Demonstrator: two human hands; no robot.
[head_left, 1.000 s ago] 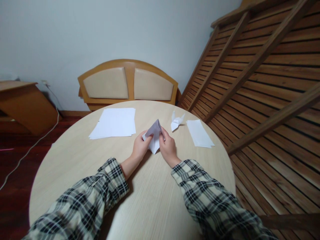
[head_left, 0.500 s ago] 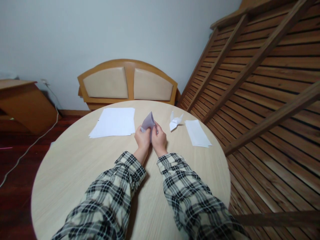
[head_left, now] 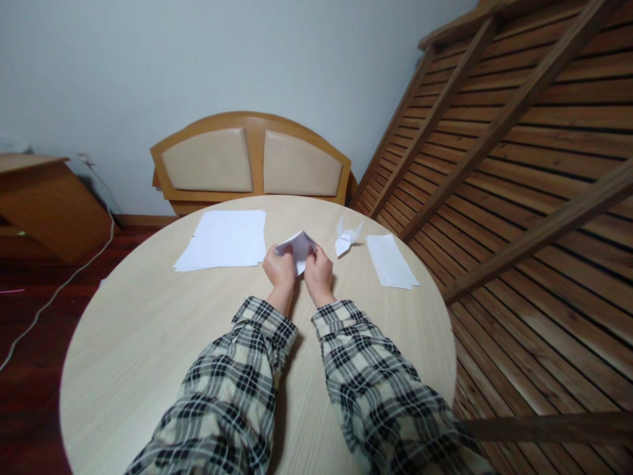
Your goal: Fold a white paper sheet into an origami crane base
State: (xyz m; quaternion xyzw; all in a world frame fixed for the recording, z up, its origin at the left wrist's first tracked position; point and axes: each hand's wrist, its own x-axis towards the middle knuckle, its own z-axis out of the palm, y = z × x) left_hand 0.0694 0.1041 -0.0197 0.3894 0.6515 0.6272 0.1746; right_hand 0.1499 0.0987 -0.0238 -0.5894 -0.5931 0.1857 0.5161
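Between my two hands is a folded sheet of white paper (head_left: 299, 252), its upper edge spread apart like a pocket. My left hand (head_left: 279, 267) grips its left side, with the thumb pressed on the paper. On the right side, my right hand (head_left: 318, 272) pinches it in the same manner. The fingers behind the paper are hidden. Just beyond my right hand, a white origami figure (head_left: 347, 239) with two upright points sits on the round table (head_left: 198, 343).
A stack of white paper sheets (head_left: 225, 239) lies at the table's back left. Narrower white paper strips (head_left: 391, 262) lie near the right edge. Behind stands a padded wooden headboard (head_left: 254, 158). A slatted wooden frame (head_left: 519, 198) leans on the right.
The folded paper has gone from a tall, narrow, pointed shape to a lower, wider one with its top spread. My hands have moved slightly apart, both still holding it.
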